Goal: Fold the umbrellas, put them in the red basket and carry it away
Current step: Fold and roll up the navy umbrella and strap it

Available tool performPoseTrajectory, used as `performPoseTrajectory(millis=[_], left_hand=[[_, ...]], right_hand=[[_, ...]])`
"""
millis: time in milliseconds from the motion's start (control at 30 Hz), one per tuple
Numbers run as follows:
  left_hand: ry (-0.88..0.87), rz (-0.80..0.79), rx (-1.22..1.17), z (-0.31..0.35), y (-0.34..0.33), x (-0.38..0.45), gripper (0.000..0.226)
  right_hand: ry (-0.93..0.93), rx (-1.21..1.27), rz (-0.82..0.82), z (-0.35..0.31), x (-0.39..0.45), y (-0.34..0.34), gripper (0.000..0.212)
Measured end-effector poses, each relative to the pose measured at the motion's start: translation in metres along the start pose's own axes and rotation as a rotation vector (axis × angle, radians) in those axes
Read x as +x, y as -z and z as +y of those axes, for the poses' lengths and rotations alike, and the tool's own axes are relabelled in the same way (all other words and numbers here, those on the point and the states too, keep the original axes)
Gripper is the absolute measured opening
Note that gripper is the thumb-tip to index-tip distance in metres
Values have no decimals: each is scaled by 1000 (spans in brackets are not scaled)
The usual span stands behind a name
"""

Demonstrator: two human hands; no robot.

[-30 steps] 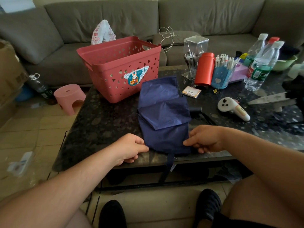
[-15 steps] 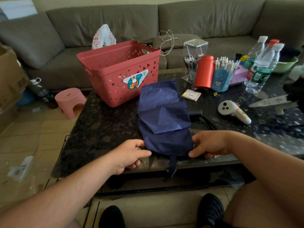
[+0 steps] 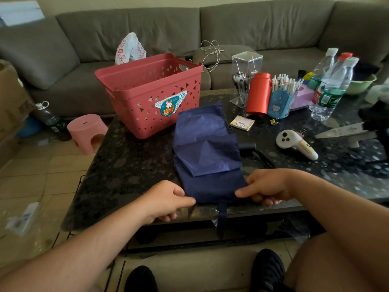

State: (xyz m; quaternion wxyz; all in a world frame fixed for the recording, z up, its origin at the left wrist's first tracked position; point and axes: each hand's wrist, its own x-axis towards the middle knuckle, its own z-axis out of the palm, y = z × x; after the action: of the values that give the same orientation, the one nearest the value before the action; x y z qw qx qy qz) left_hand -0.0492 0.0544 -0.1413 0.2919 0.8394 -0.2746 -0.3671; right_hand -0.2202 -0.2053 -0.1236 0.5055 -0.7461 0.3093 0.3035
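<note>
A navy umbrella (image 3: 207, 157) lies flattened on the dark speckled table (image 3: 130, 165), its canopy folded into layered panels and its strap hanging over the near edge. The left hand (image 3: 166, 200) pinches the near left corner of the fabric between thumb and curled fingers; the right hand (image 3: 266, 187) pinches the near right corner the same way. The umbrella's black handle (image 3: 247, 146) pokes out on the right side of the cloth.

Just behind the umbrella, touching or nearly touching its far edge, stands the red basket (image 3: 147, 95), pierced with triangular holes. A sticker (image 3: 171, 104) on its front shows cartoon animals and the letters "EP"; the smaller print is too fine to read.

To the right stand a red cylindrical flask (image 3: 258, 93), a blue pen holder (image 3: 279, 103) printed with a bear face, and a clear acrylic box (image 3: 245, 76). 3 plastic water bottles (image 3: 330, 87) cluster further right; their green and red labels carry writing that is not legible. A white controller (image 3: 295, 144) lies near the handle. A white bag with red print (image 3: 130, 49) sits on the grey sofa (image 3: 263, 30).
</note>
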Motion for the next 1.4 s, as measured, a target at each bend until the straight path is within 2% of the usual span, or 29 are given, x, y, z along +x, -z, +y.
performPoseTrajectory(millis=[67, 133, 233, 333, 400, 433, 500, 533, 567, 633, 733, 867, 967, 1067, 1167, 1267, 1333, 1400], left_hand=[[80, -21, -158, 1, 3, 1, 27], [91, -9, -177, -1, 1, 4, 24], [73, 35, -51, 0, -3, 7, 25], [32, 51, 240, 7, 1, 7, 35], [-87, 140, 439, 7, 6, 9, 39], [-200, 229, 488, 5, 8, 10, 39], [-508, 388, 467, 1, 9, 13, 31], [-660, 415, 439, 1, 8, 13, 22], [-788, 402, 438, 1, 5, 13, 14], [-967, 356, 518, 1, -5, 16, 16], [-1020, 273, 649, -6, -21, 25, 28], [-1032, 238, 664, -16, -27, 30, 31], [-1078, 294, 658, -18, -31, 31, 25], [-1067, 307, 597, -16, -35, 29, 22], [-1065, 265, 581, -13, -34, 29, 21], [-1078, 171, 613, -12, -28, 27, 22], [-1024, 127, 593, -8, -22, 25, 22], [-864, 164, 406, -2, -14, 26, 20]], right_hand=[[11, 79, 51, 1, 3, 1, 37], [20, 101, 109, 2, 6, 1, 36], [32, 11, 199, 4, 9, -4, 36], [79, -162, 379, 2, 13, -11, 40], [133, -270, 581, 0, 15, -14, 42], [168, -328, 711, -3, 14, -14, 41], [321, -403, 918, -8, 9, -14, 36], [451, -421, 936, -11, 5, -16, 33], [575, -454, 880, -13, 2, -18, 28], [718, -604, 675, -15, -1, -28, 15], [692, -773, 492, -12, 12, -39, 10], [584, -692, 478, -11, 19, -36, 6], [610, -632, 472, -15, 14, -36, 11], [643, -627, 390, -18, 9, -40, 23], [606, -684, 304, -18, 8, -46, 21], [586, -693, 297, -19, 7, -48, 18], [583, -631, 329, -21, 8, -44, 17], [576, -496, 456, -23, 10, -34, 14]])
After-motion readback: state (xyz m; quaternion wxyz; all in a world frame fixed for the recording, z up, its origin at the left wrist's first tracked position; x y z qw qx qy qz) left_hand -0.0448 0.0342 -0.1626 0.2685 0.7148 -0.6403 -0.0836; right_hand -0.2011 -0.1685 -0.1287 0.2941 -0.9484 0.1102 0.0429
